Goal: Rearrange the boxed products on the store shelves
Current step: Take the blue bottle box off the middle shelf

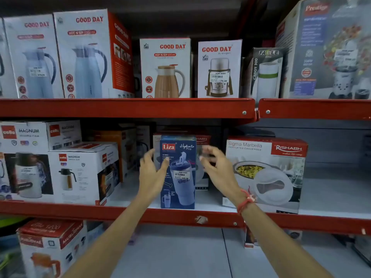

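Note:
A tall blue Liza Hydrate Pro box stands upright at the front of the middle red shelf. My left hand is at the box's left edge, fingers spread, thumb touching its front. My right hand hovers just right of the box, fingers apart and blurred, a small gap between it and the box. Neither hand holds anything. A red thread is tied round my right wrist.
A Rishabh Sigma Marbella casserole box sits right of the blue box, another Rishabh box behind it. Cello Magnum boxes fill the left. Good Day flask boxes line the upper shelf. Bare shelf floor shows at the far right.

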`<state>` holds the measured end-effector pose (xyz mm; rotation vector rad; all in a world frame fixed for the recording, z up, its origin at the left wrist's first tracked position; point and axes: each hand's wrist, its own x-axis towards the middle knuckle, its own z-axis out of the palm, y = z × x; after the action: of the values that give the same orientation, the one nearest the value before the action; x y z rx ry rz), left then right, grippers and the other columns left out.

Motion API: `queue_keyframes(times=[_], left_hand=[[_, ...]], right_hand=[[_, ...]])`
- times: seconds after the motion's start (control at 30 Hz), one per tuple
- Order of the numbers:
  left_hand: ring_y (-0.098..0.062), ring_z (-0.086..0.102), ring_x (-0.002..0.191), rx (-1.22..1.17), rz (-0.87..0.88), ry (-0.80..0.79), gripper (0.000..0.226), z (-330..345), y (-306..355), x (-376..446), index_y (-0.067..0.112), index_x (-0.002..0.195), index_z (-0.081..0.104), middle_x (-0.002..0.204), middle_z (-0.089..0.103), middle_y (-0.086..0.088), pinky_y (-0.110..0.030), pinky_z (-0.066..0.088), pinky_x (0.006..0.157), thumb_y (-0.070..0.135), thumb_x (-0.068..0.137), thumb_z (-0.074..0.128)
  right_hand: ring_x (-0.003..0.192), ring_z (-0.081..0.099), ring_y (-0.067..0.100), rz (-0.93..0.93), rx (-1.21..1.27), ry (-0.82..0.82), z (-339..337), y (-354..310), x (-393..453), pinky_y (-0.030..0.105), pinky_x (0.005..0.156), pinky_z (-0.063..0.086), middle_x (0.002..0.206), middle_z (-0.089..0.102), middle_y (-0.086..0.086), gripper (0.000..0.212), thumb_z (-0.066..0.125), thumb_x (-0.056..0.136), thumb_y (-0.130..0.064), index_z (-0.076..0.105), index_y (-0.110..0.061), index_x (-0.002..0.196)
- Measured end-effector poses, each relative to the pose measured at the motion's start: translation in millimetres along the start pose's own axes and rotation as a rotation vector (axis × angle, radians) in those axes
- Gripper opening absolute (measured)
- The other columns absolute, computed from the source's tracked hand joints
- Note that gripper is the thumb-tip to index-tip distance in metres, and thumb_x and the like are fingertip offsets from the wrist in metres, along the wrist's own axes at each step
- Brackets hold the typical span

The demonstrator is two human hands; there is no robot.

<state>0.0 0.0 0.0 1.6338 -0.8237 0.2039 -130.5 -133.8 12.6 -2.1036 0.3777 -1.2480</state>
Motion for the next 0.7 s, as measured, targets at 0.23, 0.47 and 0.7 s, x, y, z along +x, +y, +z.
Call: queue_keyframes(times=[0.23,0.47,0.7], left_hand=[[-0.025,0.066,0.097,-0.045,-0.189,-0.209,0.037,6.3,-17.7,10.0,0.022,0.135,0.04,0.119,0.066,-0.009,-0.047,0.055,0.087,0.028,0.099,0.042],[-0.017,0.065,0.103,-0.102,-0.074,-0.176,0.05,-10.4,-6.1,-3.6,0.029,0.143,0.032,0.124,0.066,-0.011,-0.052,0.053,0.093,0.014,0.098,0.046],[-0.007,0.069,0.101,-0.252,0.032,-0.144,0.051,-41.8,22.3,-48.0,0.035,0.137,0.043,0.091,0.073,0.027,-0.037,0.061,0.081,0.016,0.092,0.058]], right_hand=[[0.108,0.055,0.012,0.242,0.08,-0.241,30.4,26.0,2.7,0.03,0.089,0.052,0.136,0.058,0.005,0.048,0.045,0.1,-0.017,0.036,-0.026,0.146],[0.095,0.054,-0.004,0.169,0.157,-0.173,22.6,13.1,-8.2,0.026,0.084,0.057,0.118,0.062,-0.011,0.045,0.049,0.099,-0.018,0.043,-0.03,0.142],[0.096,0.06,-0.02,0.068,0.259,-0.122,-14.1,-25.1,-52.8,0.036,0.086,0.06,0.121,0.061,-0.026,0.055,0.059,0.094,-0.017,0.041,-0.044,0.138]])
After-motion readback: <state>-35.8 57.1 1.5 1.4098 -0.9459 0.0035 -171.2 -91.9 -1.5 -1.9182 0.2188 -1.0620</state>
